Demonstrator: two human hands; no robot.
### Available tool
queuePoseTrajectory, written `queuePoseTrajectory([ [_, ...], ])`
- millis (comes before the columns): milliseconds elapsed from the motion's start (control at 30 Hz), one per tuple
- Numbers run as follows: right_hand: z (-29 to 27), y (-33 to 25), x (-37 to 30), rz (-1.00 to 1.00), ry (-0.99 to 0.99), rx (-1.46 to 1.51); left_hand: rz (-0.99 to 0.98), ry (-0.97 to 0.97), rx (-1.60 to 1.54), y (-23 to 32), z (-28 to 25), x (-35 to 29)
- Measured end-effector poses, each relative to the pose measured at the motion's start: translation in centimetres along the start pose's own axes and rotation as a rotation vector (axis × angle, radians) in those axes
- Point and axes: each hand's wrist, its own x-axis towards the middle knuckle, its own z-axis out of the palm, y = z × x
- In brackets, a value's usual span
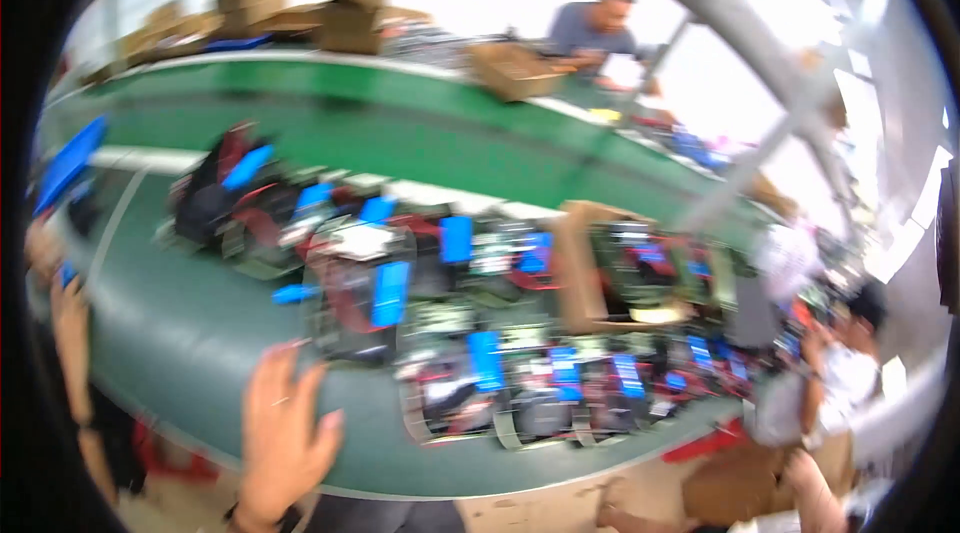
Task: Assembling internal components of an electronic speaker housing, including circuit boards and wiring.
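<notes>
At the left end of the green desk [190, 303], a co-worker's hand [70, 308] reaches in near a blue panel [72, 165]; to its right sit dark packs [205, 203] with red edging. The person's left hand [285, 423] hangs over the near side, its grip apart and holding nothing, fingers spread. Just beyond its fingertips lies a clear-looking pack [350, 298] with a blue tag [390, 293]; blur hides whether they touch. I judge it light, with a fairly stiff, slippery cover that could crack, so best held by both side edges, off the tag. Rightward stand similar packs [450, 398] in a row and an open cardboard box [578, 278]; the right hand cannot be made out for certain
</notes>
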Motion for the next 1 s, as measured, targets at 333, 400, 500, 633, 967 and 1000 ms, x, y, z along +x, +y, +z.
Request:
queuePoseTrajectory([
  [333, -6.8, -1.0, 1.3, -0.221, 0.118, -0.235, 0.075, -0.043, 0.040, 3.2, 1.3, 1.2],
  [400, -5.9, -0.1, 2.0, -0.273, -0.106, -0.261, 0.085, -0.042, 0.049, 3.2, 1.6, 1.0],
  [500, -3.0, 0.2, 3.9, -0.312, -0.281, -0.318, 0.090, -0.052, 0.094, 3.2, 1.6, 0.6],
  [633, -1.0, 0.9, 4.6, -0.350, -0.361, -0.368, 0.088, -0.047, 0.121, 3.1, 1.4, 0.5],
  [967, -0.4, 0.4, 4.8, -0.280, -0.391, -0.521, 0.093, -0.035, 0.089, 3.0, 1.1, 0.8],
  [1000, -0.5, 0.4, 4.7, -0.267, -0.398, -0.536, 0.093, -0.033, 0.088, 3.0, 1.1, 0.8],
])
